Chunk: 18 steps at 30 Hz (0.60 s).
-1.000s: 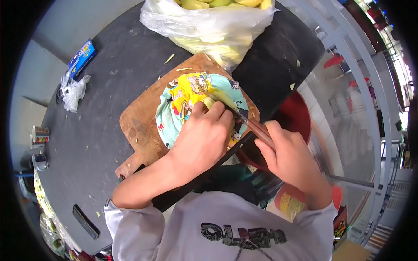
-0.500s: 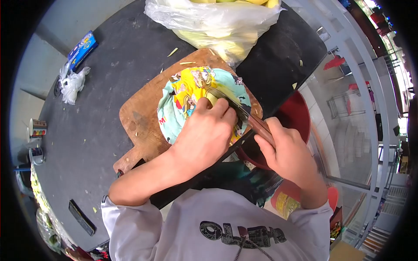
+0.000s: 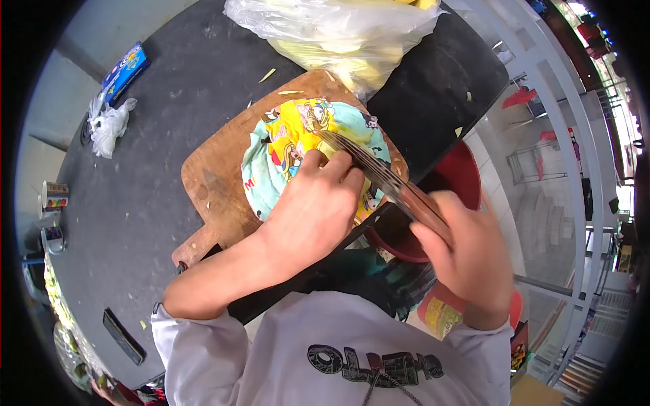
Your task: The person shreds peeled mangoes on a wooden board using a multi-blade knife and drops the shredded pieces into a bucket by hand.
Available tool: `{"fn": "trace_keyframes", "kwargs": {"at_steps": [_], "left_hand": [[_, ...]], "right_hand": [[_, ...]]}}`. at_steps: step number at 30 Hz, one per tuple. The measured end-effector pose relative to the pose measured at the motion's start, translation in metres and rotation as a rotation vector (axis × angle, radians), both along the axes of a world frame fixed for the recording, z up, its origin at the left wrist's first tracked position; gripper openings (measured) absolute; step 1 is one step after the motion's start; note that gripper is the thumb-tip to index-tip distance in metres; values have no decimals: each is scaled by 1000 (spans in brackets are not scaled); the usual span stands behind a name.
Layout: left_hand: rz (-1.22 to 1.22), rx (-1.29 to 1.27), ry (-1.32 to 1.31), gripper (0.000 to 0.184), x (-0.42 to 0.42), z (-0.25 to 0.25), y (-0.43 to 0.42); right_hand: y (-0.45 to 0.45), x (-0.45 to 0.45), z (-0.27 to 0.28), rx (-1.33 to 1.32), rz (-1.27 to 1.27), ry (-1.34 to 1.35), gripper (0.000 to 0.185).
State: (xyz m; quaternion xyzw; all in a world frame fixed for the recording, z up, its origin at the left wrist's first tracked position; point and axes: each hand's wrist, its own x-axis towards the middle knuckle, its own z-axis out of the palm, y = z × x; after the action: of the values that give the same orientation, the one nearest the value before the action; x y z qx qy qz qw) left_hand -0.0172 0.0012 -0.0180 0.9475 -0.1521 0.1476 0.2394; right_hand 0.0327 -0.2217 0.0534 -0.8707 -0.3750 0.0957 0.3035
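Note:
My right hand [image 3: 470,250] grips the brown handle of a knife [image 3: 379,172]. The blade slants up and left, its tip over a colourful cartoon-print cloth [image 3: 267,189]. My left hand [image 3: 315,210] is closed over that cloth, fingers curled close to the blade. Whatever those fingers hold is hidden beneath them. Under the cloth lies a wooden cutting board [image 3: 210,176], its handle toward the lower left.
A white plastic bag [image 3: 338,40] with yellow-green contents stands at the back of the black table [image 3: 169,122]. Below the right edge is a red tub [image 3: 464,172]. A phone [image 3: 124,336], blue box [image 3: 126,73], crumpled bag [image 3: 110,127] and cups [image 3: 54,195] sit leftward.
My right hand has moved right and down with the knife, drawing the blade back and showing more of its side. My left hand stays nearly in place; its fingers remain curled.

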Motion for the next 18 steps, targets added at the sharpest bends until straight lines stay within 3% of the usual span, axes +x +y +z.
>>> {"fn": "trace_keyframes", "kwargs": {"at_steps": [4, 8, 11, 12, 18], "left_hand": [[10, -11, -5, 18, 3, -1, 2], [8, -26, -23, 16, 1, -3, 1], [1, -17, -12, 15, -1, -2, 2], [-1, -16, -8, 14, 1, -3, 1], [5, -43, 0, 16, -1, -3, 3]], "right_hand": [[7, 3, -21, -90, -4, 58, 23], [-3, -7, 17, -60, -45, 65, 23], [15, 2, -24, -151, -64, -2, 24], [11, 7, -18, -151, -78, 156, 24], [10, -2, -4, -48, -20, 33, 21]]}}
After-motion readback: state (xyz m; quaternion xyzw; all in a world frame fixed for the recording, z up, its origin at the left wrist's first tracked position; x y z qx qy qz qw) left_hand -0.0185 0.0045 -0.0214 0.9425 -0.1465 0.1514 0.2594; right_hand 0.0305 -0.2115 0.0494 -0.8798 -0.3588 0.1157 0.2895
